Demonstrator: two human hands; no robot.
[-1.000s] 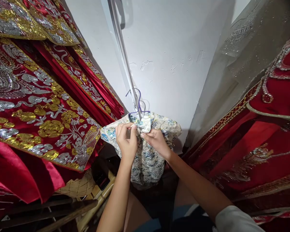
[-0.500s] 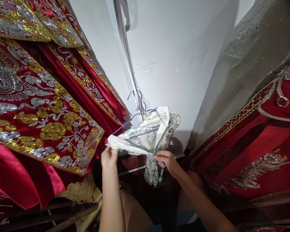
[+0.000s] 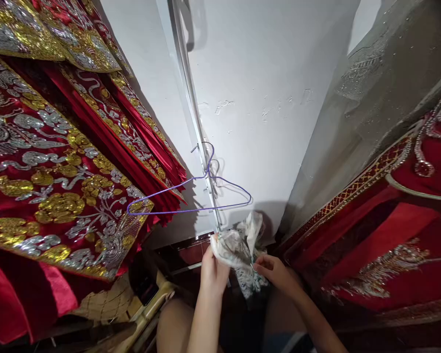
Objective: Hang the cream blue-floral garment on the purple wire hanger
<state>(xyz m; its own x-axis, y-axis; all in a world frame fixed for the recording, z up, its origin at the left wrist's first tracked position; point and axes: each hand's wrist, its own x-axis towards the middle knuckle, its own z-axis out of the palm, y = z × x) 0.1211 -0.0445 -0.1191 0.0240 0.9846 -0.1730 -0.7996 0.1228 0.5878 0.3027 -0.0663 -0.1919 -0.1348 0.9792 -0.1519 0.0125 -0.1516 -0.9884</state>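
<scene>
A bare purple wire hanger (image 3: 191, 211) hangs by its hook from a white rail (image 3: 200, 130) against the wall. Below it, my left hand (image 3: 212, 269) grips the white edge of a floral garment (image 3: 235, 249), thumb in front and fingers partly behind the cloth. My right hand (image 3: 274, 270) pinches the same garment on its right side, fingertips bent together. The cloth is bunched between both hands and its lower part dangles beneath them. Its full shape is hidden by the folds.
Red costumes with gold and silver sequins (image 3: 62, 206) hang close on the left. A beaded red garment (image 3: 382, 235) and a sheer grey fabric (image 3: 375, 93) hang on the right. A wooden frame (image 3: 150, 309) stands low at left, near a woven item (image 3: 108, 299).
The floral garment has come off the purple hanger and moved down, bunching up. My left hand has shifted right and lower, my right hand slightly right and down. The hanger now hangs bare.
</scene>
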